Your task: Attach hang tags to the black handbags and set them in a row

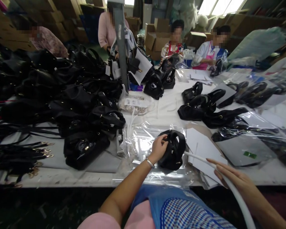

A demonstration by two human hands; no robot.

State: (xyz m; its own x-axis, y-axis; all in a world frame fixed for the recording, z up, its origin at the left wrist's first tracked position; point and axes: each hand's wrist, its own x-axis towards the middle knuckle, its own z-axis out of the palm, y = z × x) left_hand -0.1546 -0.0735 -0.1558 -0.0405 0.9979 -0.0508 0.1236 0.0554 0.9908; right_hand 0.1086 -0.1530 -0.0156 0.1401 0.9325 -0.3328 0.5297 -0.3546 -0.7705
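Observation:
A small black handbag [171, 160] with a looped handle stands on clear plastic sheeting [143, 159] in front of me. My left hand [159, 148] grips its upper left edge, with bent fingers at the opening. To the right, my right hand [235, 178] has its fingers closed around a long white flexible strip, perhaps a tube [201, 156]. The strip's thin end reaches the bag's right side, and its thicker part curves down to the bottom edge. White and brown sheets [202, 143] lie beside the bag, under the strip.
Black handbags [78, 95] are heaped at the left, near straps with gold clasps [38, 152]. More bags [200, 103] and plastic-wrapped ones [252, 92] lie at the right. A grey post [122, 44] rises from the table. Several people work across it, before stacked cartons [157, 36].

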